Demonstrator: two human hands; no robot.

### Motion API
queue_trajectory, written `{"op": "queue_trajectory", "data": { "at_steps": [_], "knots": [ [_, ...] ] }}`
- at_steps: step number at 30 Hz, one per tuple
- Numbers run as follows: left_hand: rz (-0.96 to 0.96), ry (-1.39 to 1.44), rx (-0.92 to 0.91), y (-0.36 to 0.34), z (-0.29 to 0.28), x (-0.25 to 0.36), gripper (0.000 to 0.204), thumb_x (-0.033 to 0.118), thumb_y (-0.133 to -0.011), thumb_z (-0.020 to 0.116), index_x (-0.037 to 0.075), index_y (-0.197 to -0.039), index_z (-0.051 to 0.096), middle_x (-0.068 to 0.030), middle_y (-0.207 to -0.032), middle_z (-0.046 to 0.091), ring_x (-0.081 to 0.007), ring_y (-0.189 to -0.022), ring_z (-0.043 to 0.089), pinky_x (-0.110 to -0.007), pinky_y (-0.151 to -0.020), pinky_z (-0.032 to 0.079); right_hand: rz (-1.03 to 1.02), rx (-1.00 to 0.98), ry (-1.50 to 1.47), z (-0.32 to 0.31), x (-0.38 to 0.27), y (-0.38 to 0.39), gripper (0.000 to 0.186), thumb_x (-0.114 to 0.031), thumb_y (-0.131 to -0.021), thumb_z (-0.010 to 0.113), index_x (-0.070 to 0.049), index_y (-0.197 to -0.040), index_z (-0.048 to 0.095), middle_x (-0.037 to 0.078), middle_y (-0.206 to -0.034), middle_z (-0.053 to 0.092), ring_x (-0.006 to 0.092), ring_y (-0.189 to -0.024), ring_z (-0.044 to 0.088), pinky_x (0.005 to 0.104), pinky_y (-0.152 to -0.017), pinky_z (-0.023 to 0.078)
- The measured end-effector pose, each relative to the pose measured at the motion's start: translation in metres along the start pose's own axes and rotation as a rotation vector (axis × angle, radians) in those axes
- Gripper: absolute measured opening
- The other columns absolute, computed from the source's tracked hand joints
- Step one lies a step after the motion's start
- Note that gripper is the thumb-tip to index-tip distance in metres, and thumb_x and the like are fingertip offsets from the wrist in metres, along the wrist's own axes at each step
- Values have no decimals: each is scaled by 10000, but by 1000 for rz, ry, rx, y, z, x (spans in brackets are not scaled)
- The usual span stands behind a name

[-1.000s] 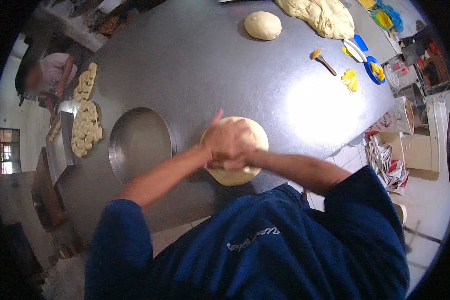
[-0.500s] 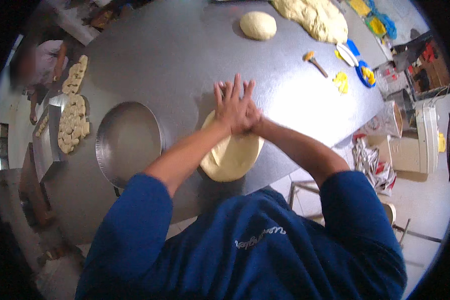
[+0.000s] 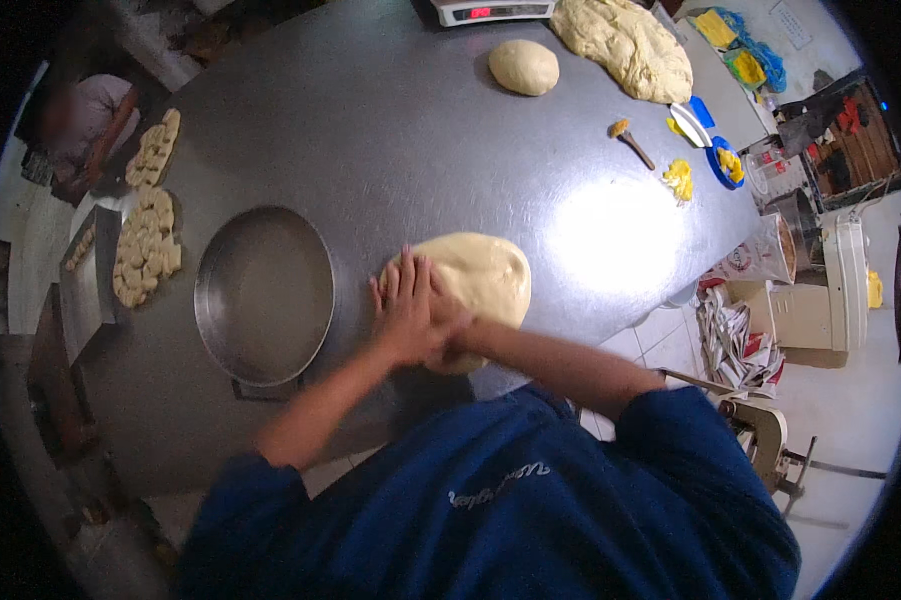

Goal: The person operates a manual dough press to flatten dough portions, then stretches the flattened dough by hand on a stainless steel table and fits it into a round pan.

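Observation:
A flattened round of pale yellow dough (image 3: 485, 270) lies on the metal table in front of me. My left hand (image 3: 405, 315) rests over its left near side, fingers stretched out and spread. Beneath and beside it, my right hand (image 3: 448, 325) presses on the dough too, its fingers mostly hidden by the left. To the left of my hands is a round, shallow metal pan (image 3: 266, 300) with nothing in it. A smooth ball of dough (image 3: 523, 67) sits farther back, next to a large, lumpy mass of dough (image 3: 625, 45).
A scale (image 3: 495, 12) stands at the far edge. At right are a wooden-handled brush (image 3: 632, 145), yellow fat (image 3: 678, 180) and a blue dish (image 3: 725, 165). Cut dough pieces (image 3: 147, 245) and a metal tray (image 3: 95, 275) lie left, where another person (image 3: 90, 130) stands.
My hands have come back toward me and to the left, from the dough's far edge to its near left side. More of the dough's far part shows, and the view has shifted slightly.

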State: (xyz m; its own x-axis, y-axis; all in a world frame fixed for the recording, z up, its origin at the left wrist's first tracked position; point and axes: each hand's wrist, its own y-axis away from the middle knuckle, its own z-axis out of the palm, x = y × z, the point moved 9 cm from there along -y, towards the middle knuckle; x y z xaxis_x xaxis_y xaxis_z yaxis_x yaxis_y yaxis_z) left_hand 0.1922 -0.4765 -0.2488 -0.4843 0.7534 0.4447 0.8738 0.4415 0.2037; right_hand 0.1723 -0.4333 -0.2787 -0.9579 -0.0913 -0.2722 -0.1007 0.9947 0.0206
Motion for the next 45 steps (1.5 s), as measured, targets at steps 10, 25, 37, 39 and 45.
{"op": "queue_trajectory", "data": {
  "at_steps": [10, 25, 37, 39, 45],
  "knots": [
    [-120, -136, 419, -47, -11, 12, 1230, 946, -865, 219, 36, -1674, 40, -237, -1715, 191, -508, -1547, 232, -676, -1240, -57, 47, 152, 295, -73, 106, -39, 880, -648, -983, 503, -171, -1669, 229, 149, -1742, 169, 396, -1608, 125, 686, -1262, 69],
    [-65, 173, 554, -66, -38, -11, 966, 760, -1008, 191, 43, -1652, 252, -198, -1640, 401, -471, -1517, 310, -544, -1290, 73, 718, 416, -388, -96, 134, -3, 794, -523, -1072, 412, 55, -1599, 277, 275, -1689, 239, 486, -1578, 159, 712, -1232, 70],
    [351, -158, -31, -19, -59, 46, 419, 481, -854, 791, 98, -955, 651, -187, -900, 735, -438, -868, 714, -515, -760, 560, 344, 151, -169, -111, 75, 71, 486, -548, -879, 721, -104, -1078, 703, 158, -923, 740, 364, -844, 730, 514, -724, 568],
    [520, -282, 353, -6, -139, 66, 375, 403, -764, 819, 98, -857, 621, -187, -798, 698, -439, -776, 689, -520, -657, 533, 159, 474, -54, -185, 63, 62, 455, -533, -815, 773, -122, -999, 709, 135, -764, 714, 368, -706, 719, 525, -629, 552],
    [707, -244, 777, 27, -327, 162, 681, 225, -775, 830, 39, -1385, 591, -225, -1063, 717, -428, -1008, 716, -498, -856, 579, 164, 871, 198, -406, 53, 62, 839, -597, -736, 874, -38, -1300, 603, 205, -1047, 732, 399, -872, 732, 464, -753, 591]
  ]
}}
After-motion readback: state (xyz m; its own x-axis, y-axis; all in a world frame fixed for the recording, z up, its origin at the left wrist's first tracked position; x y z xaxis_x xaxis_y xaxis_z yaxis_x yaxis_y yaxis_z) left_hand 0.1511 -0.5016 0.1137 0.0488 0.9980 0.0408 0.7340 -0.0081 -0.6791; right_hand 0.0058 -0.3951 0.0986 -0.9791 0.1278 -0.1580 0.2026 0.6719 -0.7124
